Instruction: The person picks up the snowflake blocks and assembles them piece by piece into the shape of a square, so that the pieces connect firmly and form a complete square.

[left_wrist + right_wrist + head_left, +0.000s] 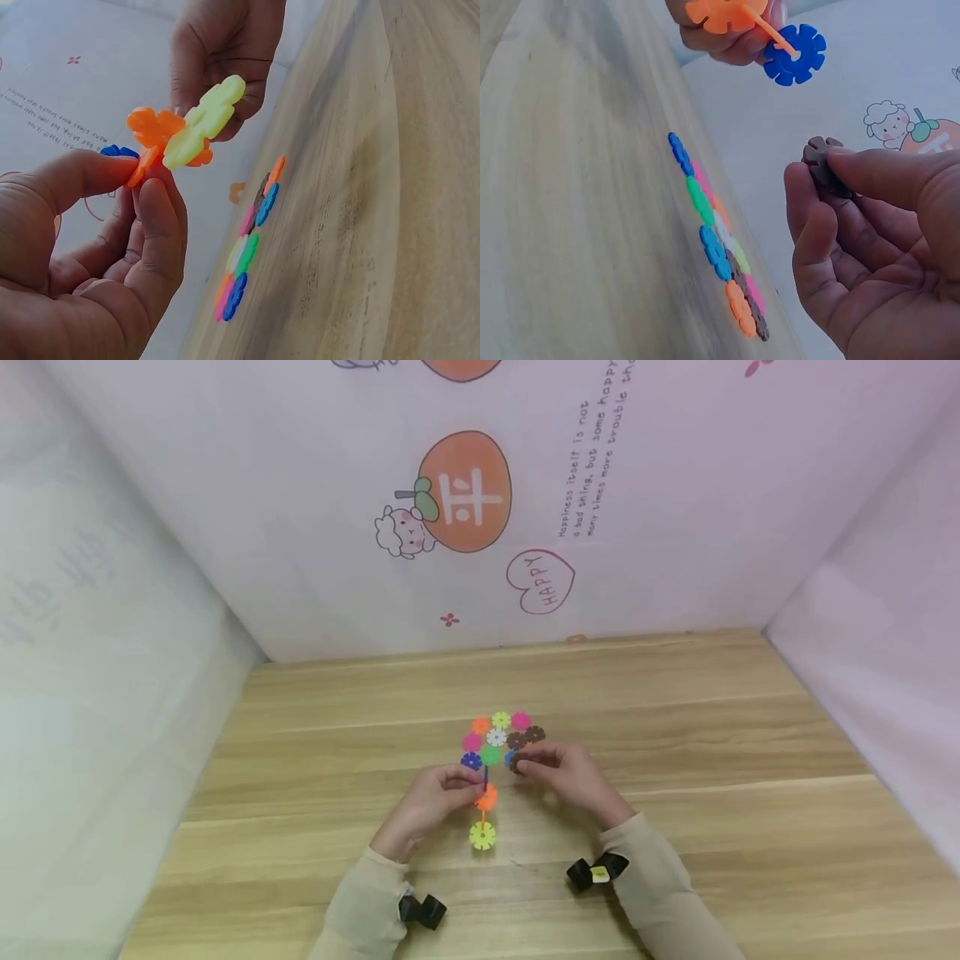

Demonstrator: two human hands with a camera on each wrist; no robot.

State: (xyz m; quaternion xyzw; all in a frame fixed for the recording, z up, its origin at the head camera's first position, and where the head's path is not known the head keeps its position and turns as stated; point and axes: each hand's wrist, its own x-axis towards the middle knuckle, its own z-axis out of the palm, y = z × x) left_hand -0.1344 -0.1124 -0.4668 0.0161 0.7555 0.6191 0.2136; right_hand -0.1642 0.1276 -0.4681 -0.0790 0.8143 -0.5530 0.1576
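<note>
My left hand [431,802] pinches a joined chain of notched snowflake discs between thumb and fingertips. In this chain are a blue disc [804,64], an orange disc [487,798], a second orange disc seen edge-on, and a yellow disc [482,837] at the near end. Slotted together at angles, the pieces hang above the table. A single brown disc [821,161] is held between the thumb and fingers of my right hand [573,777], apart from the chain and to its right.
Loose snowflake discs lie flat in rows on the wooden table [337,718] beyond my hands, among them a white disc [497,737], a green disc [491,756] and a pink disc [521,721]. A printed cloth wall [337,527] rises behind the table.
</note>
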